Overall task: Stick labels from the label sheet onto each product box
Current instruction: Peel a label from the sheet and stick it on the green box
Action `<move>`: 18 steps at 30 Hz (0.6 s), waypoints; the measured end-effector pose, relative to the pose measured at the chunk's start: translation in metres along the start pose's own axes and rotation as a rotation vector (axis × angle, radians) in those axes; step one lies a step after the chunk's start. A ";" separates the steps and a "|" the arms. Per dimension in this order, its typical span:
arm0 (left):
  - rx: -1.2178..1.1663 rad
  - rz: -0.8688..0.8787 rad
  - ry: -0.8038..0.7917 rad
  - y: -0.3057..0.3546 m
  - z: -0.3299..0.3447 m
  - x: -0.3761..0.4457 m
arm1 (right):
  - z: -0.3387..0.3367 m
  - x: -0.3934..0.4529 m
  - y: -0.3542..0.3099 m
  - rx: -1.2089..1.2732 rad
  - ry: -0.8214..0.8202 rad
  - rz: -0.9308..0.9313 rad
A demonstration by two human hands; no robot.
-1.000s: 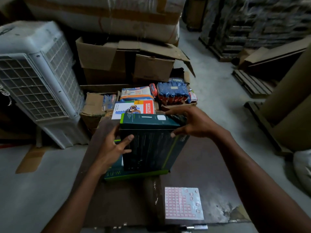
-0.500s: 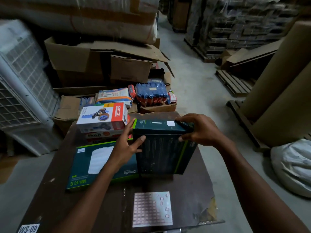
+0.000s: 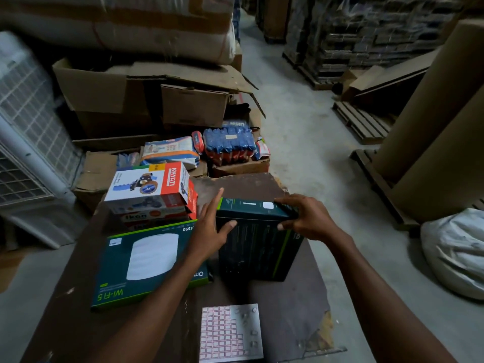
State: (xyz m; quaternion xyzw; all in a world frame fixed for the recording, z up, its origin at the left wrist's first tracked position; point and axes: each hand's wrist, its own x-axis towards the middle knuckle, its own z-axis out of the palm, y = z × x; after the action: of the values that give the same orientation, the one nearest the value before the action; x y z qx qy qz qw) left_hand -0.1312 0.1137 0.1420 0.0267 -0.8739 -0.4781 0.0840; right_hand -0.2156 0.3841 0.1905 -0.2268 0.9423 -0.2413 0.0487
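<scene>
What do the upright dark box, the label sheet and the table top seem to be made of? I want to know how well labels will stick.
Upright dark box: looks like printed cardboard with a smooth, slightly glossy coat, given its crisp folded edges and faint sheen. Label sheet: likely matte paper on backing, with a grid of pink-edged labels, some peeled. Table top: probably laminated board, as its dark brown skin is chipped at one corner.

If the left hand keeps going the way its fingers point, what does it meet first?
Probably the red side of the KHYATI box: the left hand points up and away along the upright dark box. Depth is unclear; it may pass beside it.
</scene>
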 end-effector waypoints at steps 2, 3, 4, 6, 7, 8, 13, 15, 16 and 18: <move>0.236 0.161 0.055 0.001 -0.004 0.010 | 0.001 0.003 -0.001 0.023 -0.015 0.030; 0.353 0.233 0.085 0.001 -0.006 0.015 | 0.001 0.004 -0.001 0.032 -0.032 0.037; 0.452 0.305 0.097 0.001 -0.007 0.019 | 0.002 0.004 0.000 0.041 -0.045 0.044; 0.586 0.416 0.050 0.002 -0.003 0.024 | 0.003 0.002 -0.001 0.049 -0.035 0.053; 0.617 0.438 0.021 0.002 0.002 0.024 | 0.005 0.000 -0.003 0.030 -0.026 0.057; 0.625 0.442 0.009 0.002 0.007 0.024 | 0.007 -0.002 -0.005 -0.023 -0.020 0.059; 0.587 0.408 0.029 -0.011 0.018 0.023 | 0.049 -0.025 -0.025 -0.353 0.101 0.063; 0.604 0.426 0.039 -0.013 0.019 0.021 | 0.069 -0.036 -0.025 -0.368 0.216 0.057; 0.620 0.428 0.052 -0.012 0.019 0.019 | 0.074 -0.038 -0.021 -0.375 0.252 0.053; 0.677 0.426 0.071 -0.006 0.018 0.018 | 0.076 -0.035 -0.017 -0.381 0.264 0.052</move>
State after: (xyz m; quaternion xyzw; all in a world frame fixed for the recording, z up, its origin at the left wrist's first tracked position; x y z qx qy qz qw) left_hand -0.1518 0.1238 0.1296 -0.1123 -0.9646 -0.1341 0.1976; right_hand -0.1618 0.3540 0.1310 -0.1739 0.9746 -0.0850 -0.1124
